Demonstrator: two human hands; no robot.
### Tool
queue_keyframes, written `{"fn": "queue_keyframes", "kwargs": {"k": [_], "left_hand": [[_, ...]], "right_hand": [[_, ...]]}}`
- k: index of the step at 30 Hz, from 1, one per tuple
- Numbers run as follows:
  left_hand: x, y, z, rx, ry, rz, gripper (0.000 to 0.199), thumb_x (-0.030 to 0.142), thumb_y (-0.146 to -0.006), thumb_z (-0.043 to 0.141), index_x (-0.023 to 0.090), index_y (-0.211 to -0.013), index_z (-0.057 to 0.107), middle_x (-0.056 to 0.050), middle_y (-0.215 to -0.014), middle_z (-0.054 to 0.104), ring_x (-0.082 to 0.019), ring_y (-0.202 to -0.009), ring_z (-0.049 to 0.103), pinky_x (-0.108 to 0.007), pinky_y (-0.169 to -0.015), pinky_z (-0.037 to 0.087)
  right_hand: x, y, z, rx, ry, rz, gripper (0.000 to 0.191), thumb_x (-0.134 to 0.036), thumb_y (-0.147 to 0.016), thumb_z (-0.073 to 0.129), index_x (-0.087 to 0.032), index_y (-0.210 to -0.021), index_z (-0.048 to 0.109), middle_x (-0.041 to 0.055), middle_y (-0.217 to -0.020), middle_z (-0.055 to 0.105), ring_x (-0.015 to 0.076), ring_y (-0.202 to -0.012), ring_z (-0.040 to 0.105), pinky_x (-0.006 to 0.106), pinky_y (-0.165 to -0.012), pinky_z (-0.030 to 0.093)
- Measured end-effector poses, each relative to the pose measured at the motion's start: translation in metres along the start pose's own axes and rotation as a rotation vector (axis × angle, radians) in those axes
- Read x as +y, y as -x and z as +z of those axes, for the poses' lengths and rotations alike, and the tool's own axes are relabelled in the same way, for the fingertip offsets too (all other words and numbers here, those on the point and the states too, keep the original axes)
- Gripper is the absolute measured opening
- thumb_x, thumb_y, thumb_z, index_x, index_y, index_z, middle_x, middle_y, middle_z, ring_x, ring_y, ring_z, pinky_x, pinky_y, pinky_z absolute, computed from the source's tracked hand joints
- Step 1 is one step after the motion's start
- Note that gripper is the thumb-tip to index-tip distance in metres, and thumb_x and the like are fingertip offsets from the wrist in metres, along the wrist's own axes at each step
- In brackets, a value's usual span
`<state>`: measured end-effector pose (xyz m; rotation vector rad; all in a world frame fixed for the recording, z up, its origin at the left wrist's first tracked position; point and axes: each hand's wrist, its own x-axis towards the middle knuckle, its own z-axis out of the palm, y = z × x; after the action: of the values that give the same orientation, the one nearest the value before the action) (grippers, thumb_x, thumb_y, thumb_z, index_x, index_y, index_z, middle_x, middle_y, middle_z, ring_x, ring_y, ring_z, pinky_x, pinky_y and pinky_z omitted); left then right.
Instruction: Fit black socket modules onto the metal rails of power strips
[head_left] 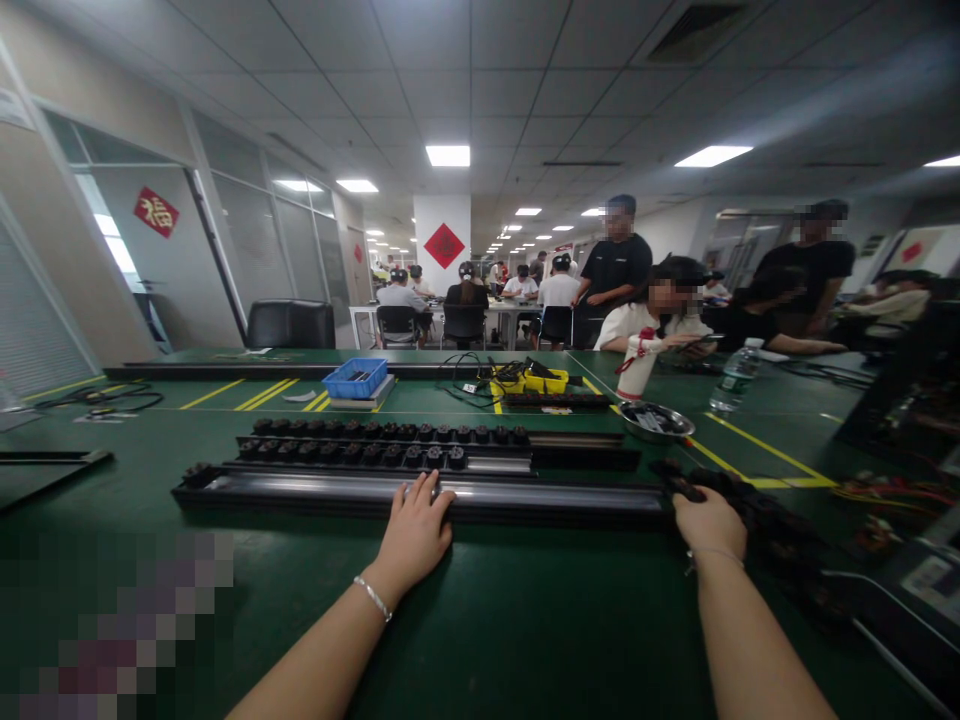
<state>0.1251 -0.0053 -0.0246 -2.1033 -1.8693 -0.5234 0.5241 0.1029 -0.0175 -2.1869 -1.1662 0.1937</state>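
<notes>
Lying across the green table in front of me is a long black rail (555, 497) with a shiny metal strip along its channel. My left hand (416, 522) rests with fingers stretched over the near edge of this rail, around its middle. At the rail's right end, my right hand (711, 525) is closed on a small black part (688, 492), whose exact kind is partly hidden by the fingers. Beside that hand a heap of dark parts (780, 530) runs off to the right. Behind the rail, a row of round black knob-like pieces (390, 455) sits in another rail.
Farther back are a blue bin (355, 378), yellow trays (551, 381) with cables, a metal bowl (657, 421) of small parts, a white cup (636, 370) and a water bottle (736, 376). Dark equipment with wires (892, 500) stands at right. Other people sit and stand beyond the table.
</notes>
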Motion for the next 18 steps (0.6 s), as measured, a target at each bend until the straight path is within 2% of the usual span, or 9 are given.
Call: {"fn": "queue_keyframes", "kwargs": {"k": [11,18], "left_hand": [[0.0009,0.0000,-0.0005,0.000,-0.011,0.000,0.040,0.022,-0.074,0.051,0.029,-0.113,0.053,-0.008,-0.137,0.042,-0.026,-0.127,0.034,-0.048,-0.104,0.023],[0.0007,0.0005,0.0000,0.003,-0.007,0.001,0.039,0.023,-0.074,0.051,0.029,-0.112,0.053,-0.008,-0.136,0.042,-0.026,-0.127,0.034,-0.048,-0.104,0.023]], "right_hand": [[0.0066,-0.0023,0.0039,0.053,-0.011,-0.006,0.045,-0.037,-0.071,0.049,-0.014,-0.107,0.061,0.0159,-0.096,0.063,0.0314,-0.090,0.059,0.041,-0.078,0.046],[0.0103,-0.0008,-0.0027,0.131,-0.121,0.058,0.051,-0.044,-0.073,0.047,-0.016,-0.115,0.056,0.0154,-0.110,0.059,0.0320,-0.100,0.054,0.042,-0.086,0.043]]}}
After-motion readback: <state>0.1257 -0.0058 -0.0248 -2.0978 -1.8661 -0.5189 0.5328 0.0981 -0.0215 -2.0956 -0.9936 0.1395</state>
